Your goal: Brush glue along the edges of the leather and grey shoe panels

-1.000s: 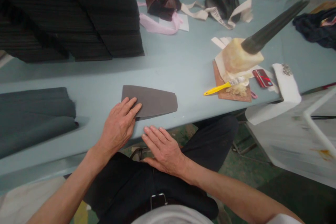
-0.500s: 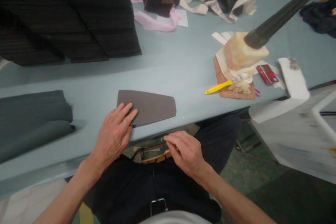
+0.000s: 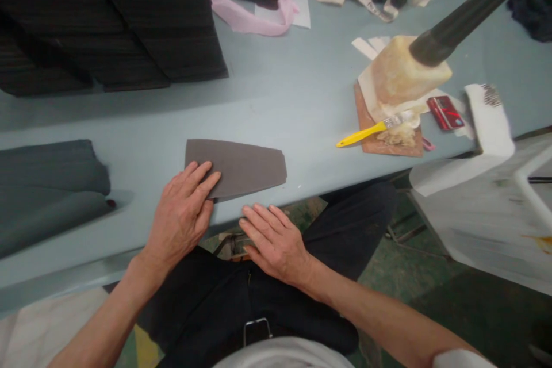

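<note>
A flat, tapered grey-brown piece of sheet material [image 3: 245, 167] lies near the table's front edge, its narrow end to the right. My left hand [image 3: 183, 207] rests on its wide left end, fingers stretched out and lying flat. At the table edge just below the piece is my right hand [image 3: 276, 241]. Its fingers are extended, and I see nothing held in it. Whether its fingertips touch the edge I cannot tell.
Tall stacks of dark sheets [image 3: 164, 23] stand at the back left; dark green folded material [image 3: 52, 190] lies at the left. To the right are a yellow-handled brush [image 3: 362, 134], a pale block [image 3: 401, 75] with a black tube, and a red box [image 3: 445, 113]. Scraps [image 3: 263, 17] lie behind.
My right hand has moved left, nearer the table edge, and its curled fingers have straightened. The left hand stays on the grey-brown piece. The whole view has shifted slightly.
</note>
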Motion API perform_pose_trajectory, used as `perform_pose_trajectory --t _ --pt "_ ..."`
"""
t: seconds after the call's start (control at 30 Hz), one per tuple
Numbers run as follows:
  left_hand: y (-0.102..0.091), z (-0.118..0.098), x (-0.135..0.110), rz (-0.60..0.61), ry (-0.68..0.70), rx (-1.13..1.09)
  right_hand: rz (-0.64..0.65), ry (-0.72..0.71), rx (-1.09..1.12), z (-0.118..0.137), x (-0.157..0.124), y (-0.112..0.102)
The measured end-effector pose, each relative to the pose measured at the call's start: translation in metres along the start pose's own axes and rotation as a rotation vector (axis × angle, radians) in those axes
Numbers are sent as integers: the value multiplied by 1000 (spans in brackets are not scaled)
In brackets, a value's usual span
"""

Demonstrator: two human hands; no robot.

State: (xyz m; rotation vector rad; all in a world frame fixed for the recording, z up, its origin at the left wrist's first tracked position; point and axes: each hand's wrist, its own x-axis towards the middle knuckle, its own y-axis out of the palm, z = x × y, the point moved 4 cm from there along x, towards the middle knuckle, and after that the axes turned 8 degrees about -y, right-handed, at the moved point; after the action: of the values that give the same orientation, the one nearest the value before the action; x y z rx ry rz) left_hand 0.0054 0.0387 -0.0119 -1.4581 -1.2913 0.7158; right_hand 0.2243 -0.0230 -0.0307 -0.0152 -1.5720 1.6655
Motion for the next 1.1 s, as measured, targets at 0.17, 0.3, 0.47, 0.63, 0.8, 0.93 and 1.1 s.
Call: perform_pose_trajectory --t 0.17,0.3,0.47,0.63,0.8,0.93,1.1 --pt "0 -1 1 -12 -10 -11 -15 -58 252 7 -11 -15" --pt "-2 -4 2 -17 -4 -13 -121 148 236 -9 -8 -32" --pt "-3 -1 -2 -78 5 -19 -193 284 93 -33 4 -45" --pt "0 4 -8 -126 44 -65 -190 440 156 -50 4 -50" --pt "-3 8 -12 -168 -59 -224 -87 895 508 -65 3 -43" --pt "-14 17 -8 -175 -282 -346 -101 1005 694 -71 20 -42" --pt "-23 20 -4 -191 -341 -337 -143 1002 724 -83 38 -35"
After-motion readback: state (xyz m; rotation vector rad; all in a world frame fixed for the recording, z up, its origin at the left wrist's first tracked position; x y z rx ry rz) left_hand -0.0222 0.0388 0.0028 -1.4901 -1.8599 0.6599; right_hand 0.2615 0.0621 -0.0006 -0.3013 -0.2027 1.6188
